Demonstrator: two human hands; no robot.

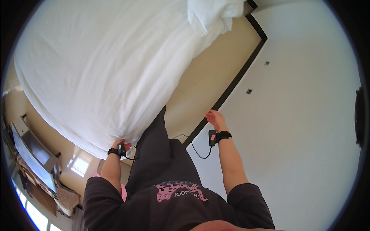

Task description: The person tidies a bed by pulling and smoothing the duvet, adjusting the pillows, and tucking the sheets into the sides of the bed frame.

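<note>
A large white bed cover (95, 72), probably a sheet or duvet, drapes over the bed ahead of me and to the left. My left hand (122, 144) is at its near corner, where several folds converge. A wrist-worn black device (120, 149) partly hides that hand, so I cannot tell whether its fingers pinch the cloth. Away from the bed, my right hand (215, 118) hangs in the air near the wall, fingers loosely bent and apart, nothing in it. Another black device (212, 138) is strapped to the right wrist, with a cable trailing from it.
Beige glossy floor (214, 69) runs between the bed and a pale wall (292, 115) with a dark skirting board (237, 78). Two small wall sockets (249, 91) show there. A bunched white cloth (216, 13) lies at the far end. Left stands a low table (40, 147).
</note>
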